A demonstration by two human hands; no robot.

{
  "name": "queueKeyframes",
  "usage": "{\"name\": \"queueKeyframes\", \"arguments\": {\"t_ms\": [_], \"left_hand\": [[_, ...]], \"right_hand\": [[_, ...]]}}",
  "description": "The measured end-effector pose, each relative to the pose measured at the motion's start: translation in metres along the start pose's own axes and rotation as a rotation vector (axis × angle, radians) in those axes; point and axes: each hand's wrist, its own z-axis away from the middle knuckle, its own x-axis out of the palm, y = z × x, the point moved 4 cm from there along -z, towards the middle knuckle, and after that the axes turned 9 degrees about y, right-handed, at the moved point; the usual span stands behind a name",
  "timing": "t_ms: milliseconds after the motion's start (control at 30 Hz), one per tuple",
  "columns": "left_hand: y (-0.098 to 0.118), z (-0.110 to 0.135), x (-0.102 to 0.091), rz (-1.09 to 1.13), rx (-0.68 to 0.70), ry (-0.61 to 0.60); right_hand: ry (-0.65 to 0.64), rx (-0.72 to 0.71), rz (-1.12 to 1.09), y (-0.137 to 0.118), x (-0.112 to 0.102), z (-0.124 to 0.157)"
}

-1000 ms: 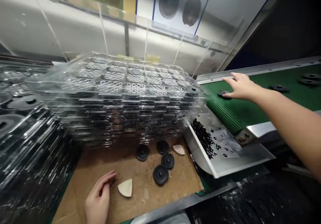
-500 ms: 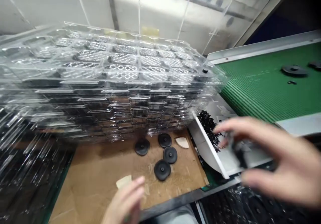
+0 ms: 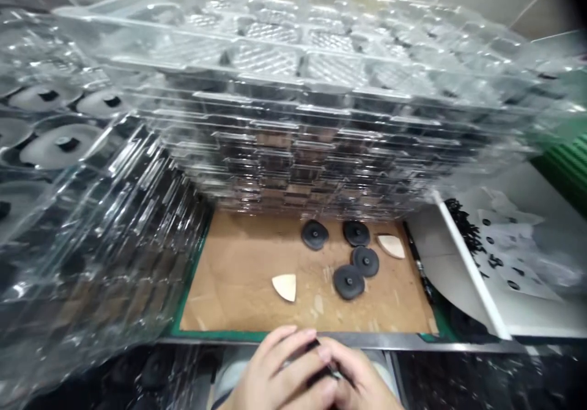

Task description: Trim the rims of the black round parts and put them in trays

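My left hand (image 3: 279, 373) and my right hand (image 3: 360, 376) meet at the bottom middle, in front of the board's near edge. Their fingers are closed together around a small black part (image 3: 333, 368). Only slivers of it show between the fingers, so its shape is mostly hidden. Beyond the hands, several black rounded discs (image 3: 348, 282), each with a small central stub, lie on a brown cardboard sheet (image 3: 229, 287). Two pale wedge-shaped pieces lie there too, one left of the discs (image 3: 285, 286) and one at the right (image 3: 391, 246).
A tall stack of clear plastic trays (image 3: 293, 116) rises behind the cardboard. Another tray stack (image 3: 114, 214) at the left holds pale rounded parts (image 3: 62, 144). To the right, a white bin (image 3: 472, 263) contains small black pieces (image 3: 461, 223). A green ribbed belt (image 3: 568, 165) borders the right side.
My right hand has come from over the white bin to the bottom middle, bringing a dark item. My left hand has joined it. The view has swung left and down.
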Motion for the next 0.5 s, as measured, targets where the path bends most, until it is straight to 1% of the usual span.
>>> {"name": "queueKeyframes", "arguments": {"t_ms": [33,67,100,167,200,233,267,300,367,433,500], "left_hand": [[-0.004,0.004,-0.007,0.025,-0.114,0.027],[-0.010,0.008,-0.014,0.074,-0.308,0.083],[-0.016,0.014,-0.022,0.167,-0.542,0.175],[-0.027,0.028,-0.031,0.471,-1.023,0.410],[-0.028,0.034,-0.033,0.647,-1.205,0.516],[-0.028,0.037,-0.034,0.810,-1.311,0.615],[-0.028,0.038,-0.036,0.943,-1.354,0.688],[-0.027,0.038,-0.039,1.030,-1.363,0.746],[-0.027,0.036,-0.045,1.099,-1.351,0.823],[-0.026,0.034,-0.048,1.118,-1.374,0.870],[-0.025,0.030,-0.048,1.138,-1.407,0.900]], "right_hand": [[0.044,-0.077,0.114,0.000,0.001,-0.010],[0.123,-0.134,0.240,0.002,0.001,-0.022],[0.222,-0.169,0.354,0.006,0.001,-0.033],[0.399,-0.193,0.501,0.018,0.002,-0.054],[0.439,-0.197,0.529,0.025,0.005,-0.062],[0.446,-0.208,0.541,0.032,0.011,-0.069],[0.439,-0.236,0.549,0.037,0.018,-0.073],[0.421,-0.272,0.549,0.040,0.024,-0.075],[0.360,-0.351,0.529,0.039,0.034,-0.076],[0.307,-0.411,0.499,0.026,0.037,-0.078],[0.296,-0.430,0.473,0.003,0.034,-0.082]]}}
